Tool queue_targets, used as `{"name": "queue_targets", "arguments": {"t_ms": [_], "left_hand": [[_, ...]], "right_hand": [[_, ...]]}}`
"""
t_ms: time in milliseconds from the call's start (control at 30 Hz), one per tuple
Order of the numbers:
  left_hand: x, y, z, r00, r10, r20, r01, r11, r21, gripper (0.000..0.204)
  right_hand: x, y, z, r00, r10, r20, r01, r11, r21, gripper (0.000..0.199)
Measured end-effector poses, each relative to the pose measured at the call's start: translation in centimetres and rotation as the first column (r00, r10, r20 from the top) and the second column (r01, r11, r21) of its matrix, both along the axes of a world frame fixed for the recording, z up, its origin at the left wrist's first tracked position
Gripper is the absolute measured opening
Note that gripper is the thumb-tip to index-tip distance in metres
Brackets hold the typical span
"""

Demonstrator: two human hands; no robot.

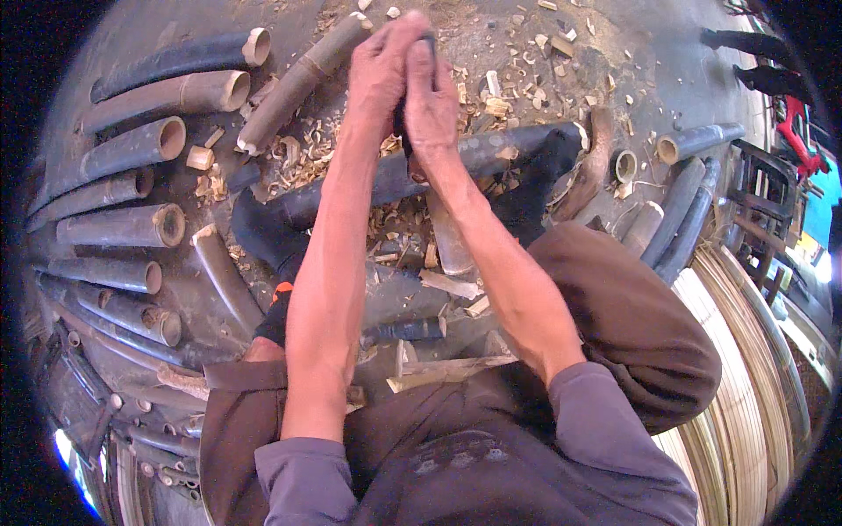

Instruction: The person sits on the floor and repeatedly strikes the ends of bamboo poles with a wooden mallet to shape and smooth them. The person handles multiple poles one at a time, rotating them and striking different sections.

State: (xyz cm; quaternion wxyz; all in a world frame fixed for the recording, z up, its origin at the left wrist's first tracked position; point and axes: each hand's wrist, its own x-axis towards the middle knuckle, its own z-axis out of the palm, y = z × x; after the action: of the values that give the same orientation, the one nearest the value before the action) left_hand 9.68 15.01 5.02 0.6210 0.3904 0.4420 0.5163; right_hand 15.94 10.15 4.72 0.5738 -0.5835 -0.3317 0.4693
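Observation:
My left hand [379,72] and my right hand [432,103] are raised together in front of me, arms stretched out. Both are closed around a dark, narrow tool handle [402,118]; the tool's working end is hidden, so I cannot tell its kind. Below the hands a thick dark bamboo pole [351,195] lies crosswise on the ground. My dark-socked feet, left [263,230] and right [554,162], rest against it at either side. A paler bamboo piece [449,235] lies below the pole, between my forearms.
Cut bamboo lengths [132,158] line the left side, and another [307,83] lies ahead. Wood chips [500,105] litter the ground. At right are more bamboo pieces [680,215], a curved wooden piece [592,167], bundled pale strips [737,351] and a red object [796,136].

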Motion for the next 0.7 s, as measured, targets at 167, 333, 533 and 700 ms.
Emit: {"name": "queue_targets", "arguments": {"t_ms": [167, 333, 533, 700], "left_hand": [[-2.0, -3.0, 1.5, 0.940, 0.341, -0.001, -0.341, 0.939, -0.036, 0.031], [-3.0, -6.4, 1.2, 0.787, 0.604, -0.122, -0.609, 0.793, -0.001, 0.034], [-2.9, -12.8, -0.7, 0.504, 0.863, -0.003, -0.846, 0.494, -0.200, 0.043], [-1.0, -5.9, -1.1, 0.706, 0.708, -0.024, -0.704, 0.698, -0.131, 0.025]], "right_hand": [[-1.0, -0.6, -0.1, 0.953, 0.299, 0.053, -0.300, 0.954, 0.018, 0.064], [-1.1, -1.6, -0.2, 0.799, 0.582, 0.148, -0.566, 0.813, -0.139, 0.066], [-1.3, -2.8, 2.0, 0.286, 0.955, 0.080, -0.895, 0.296, -0.333, 0.068], [0.8, 0.2, 1.4, 0.653, 0.727, 0.212, -0.633, 0.678, -0.374, 0.058]]}}
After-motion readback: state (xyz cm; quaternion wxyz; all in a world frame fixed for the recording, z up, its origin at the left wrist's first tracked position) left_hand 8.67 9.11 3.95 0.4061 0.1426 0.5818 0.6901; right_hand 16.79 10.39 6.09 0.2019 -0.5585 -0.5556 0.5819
